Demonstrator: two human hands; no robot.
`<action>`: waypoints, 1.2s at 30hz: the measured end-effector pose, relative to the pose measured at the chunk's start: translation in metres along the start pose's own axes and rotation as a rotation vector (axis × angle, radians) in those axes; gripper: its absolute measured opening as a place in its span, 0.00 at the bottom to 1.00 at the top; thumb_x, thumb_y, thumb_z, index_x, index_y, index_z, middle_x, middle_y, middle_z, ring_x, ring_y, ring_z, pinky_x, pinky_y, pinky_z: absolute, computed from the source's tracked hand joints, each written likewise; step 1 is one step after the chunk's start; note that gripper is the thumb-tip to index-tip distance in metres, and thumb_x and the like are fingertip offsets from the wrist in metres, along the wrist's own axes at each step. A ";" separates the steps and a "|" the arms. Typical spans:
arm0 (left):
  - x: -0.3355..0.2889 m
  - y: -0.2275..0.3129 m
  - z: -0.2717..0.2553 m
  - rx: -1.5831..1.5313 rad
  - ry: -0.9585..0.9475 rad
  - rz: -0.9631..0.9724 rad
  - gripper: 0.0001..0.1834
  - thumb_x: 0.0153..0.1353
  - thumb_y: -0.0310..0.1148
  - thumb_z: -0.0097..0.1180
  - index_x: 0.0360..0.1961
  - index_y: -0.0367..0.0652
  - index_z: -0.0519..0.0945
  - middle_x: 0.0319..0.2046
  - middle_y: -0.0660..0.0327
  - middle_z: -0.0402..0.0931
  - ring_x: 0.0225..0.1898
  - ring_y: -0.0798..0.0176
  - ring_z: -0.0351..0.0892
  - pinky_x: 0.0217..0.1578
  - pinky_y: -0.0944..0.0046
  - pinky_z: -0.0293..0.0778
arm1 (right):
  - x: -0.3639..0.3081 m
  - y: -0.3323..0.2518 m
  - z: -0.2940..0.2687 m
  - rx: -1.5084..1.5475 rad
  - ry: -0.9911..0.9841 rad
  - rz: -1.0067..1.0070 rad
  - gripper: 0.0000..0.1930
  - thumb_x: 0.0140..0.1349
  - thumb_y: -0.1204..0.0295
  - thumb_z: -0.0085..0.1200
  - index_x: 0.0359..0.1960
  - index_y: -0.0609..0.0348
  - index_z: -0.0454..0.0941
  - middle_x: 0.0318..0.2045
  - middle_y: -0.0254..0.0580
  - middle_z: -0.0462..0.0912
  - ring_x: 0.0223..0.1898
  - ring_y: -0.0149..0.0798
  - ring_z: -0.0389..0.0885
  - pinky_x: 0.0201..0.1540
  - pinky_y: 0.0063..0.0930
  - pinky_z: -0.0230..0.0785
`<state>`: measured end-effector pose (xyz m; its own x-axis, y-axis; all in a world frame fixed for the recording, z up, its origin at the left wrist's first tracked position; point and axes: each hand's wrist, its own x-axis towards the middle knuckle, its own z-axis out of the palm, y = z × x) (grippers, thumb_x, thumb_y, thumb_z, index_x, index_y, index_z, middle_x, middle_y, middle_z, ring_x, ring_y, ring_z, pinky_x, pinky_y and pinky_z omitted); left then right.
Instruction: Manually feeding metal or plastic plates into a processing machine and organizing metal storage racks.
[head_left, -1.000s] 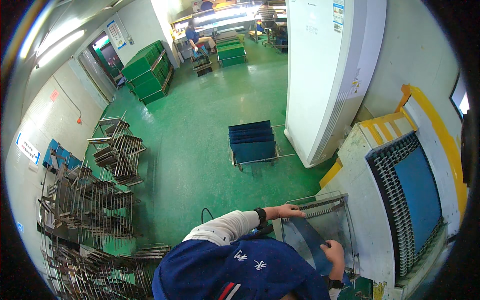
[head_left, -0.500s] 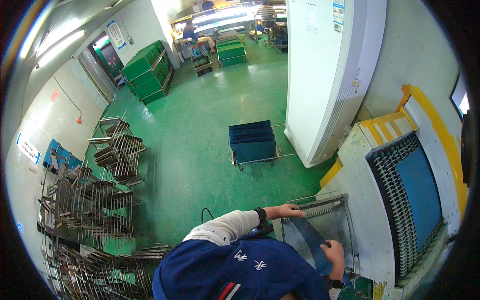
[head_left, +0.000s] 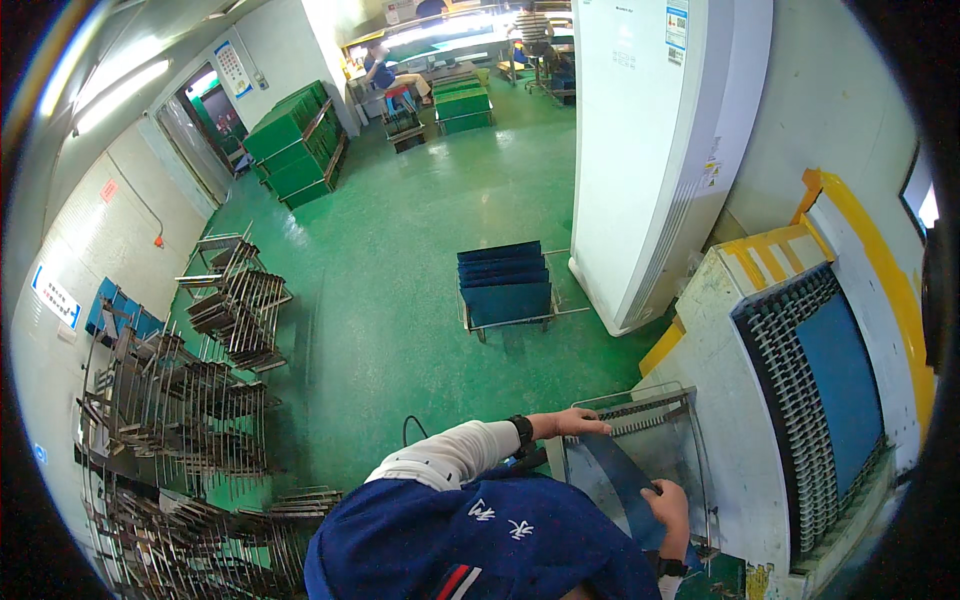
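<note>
My left hand (head_left: 580, 423) holds the far edge of a thin dark blue panel (head_left: 622, 482), its fingers closed there. Lower down, my right hand (head_left: 668, 503) grips the same panel along its right edge, thumb on top. The panel is tilted inside a wire-framed rack (head_left: 697, 440), beside a toothed strip (head_left: 640, 412) across the rack's far end. My body hides the panel's near end. Right of the rack, another blue panel (head_left: 838, 385) lies on the rollers (head_left: 800, 450) of a machine.
A wire rack of upright blue panels (head_left: 508, 300) stands on the green floor ahead. Metal racks (head_left: 190, 410) crowd the left wall. A tall white cabinet (head_left: 640, 160) rises ahead right. Green panels (head_left: 295, 145) are stacked farther back, near a seated person (head_left: 385, 72).
Both my hands and the panel they hold stay in place. Far back, the seated person has straightened and raised a hand.
</note>
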<state>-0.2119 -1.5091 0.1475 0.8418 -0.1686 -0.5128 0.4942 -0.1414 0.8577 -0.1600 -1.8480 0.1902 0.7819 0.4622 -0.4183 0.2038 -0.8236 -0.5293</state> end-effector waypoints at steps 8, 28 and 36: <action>0.003 -0.004 0.000 -0.001 0.010 0.001 0.40 0.50 0.69 0.58 0.48 0.43 0.81 0.48 0.55 0.77 0.53 0.58 0.72 0.55 0.58 0.66 | -0.003 -0.007 -0.005 -0.024 0.006 -0.001 0.23 0.52 0.58 0.64 0.45 0.61 0.82 0.43 0.53 0.84 0.46 0.52 0.82 0.50 0.40 0.72; 0.004 -0.009 0.001 -0.040 0.011 0.022 0.45 0.49 0.70 0.59 0.53 0.38 0.78 0.53 0.54 0.74 0.55 0.57 0.71 0.56 0.59 0.66 | 0.001 0.001 0.000 -0.013 0.024 -0.023 0.22 0.51 0.62 0.65 0.45 0.63 0.82 0.40 0.54 0.84 0.43 0.50 0.84 0.47 0.39 0.73; -0.016 -0.009 -0.020 -0.125 0.002 0.039 0.49 0.48 0.52 0.72 0.66 0.38 0.64 0.63 0.47 0.66 0.65 0.50 0.63 0.62 0.53 0.61 | -0.016 -0.019 0.000 -0.116 0.176 -0.091 0.14 0.50 0.63 0.64 0.32 0.62 0.83 0.31 0.54 0.83 0.36 0.55 0.81 0.39 0.44 0.72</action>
<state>-0.2257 -1.4856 0.1492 0.8613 -0.1694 -0.4789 0.4841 -0.0123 0.8749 -0.1761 -1.8395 0.2067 0.8457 0.4805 -0.2320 0.3366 -0.8179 -0.4667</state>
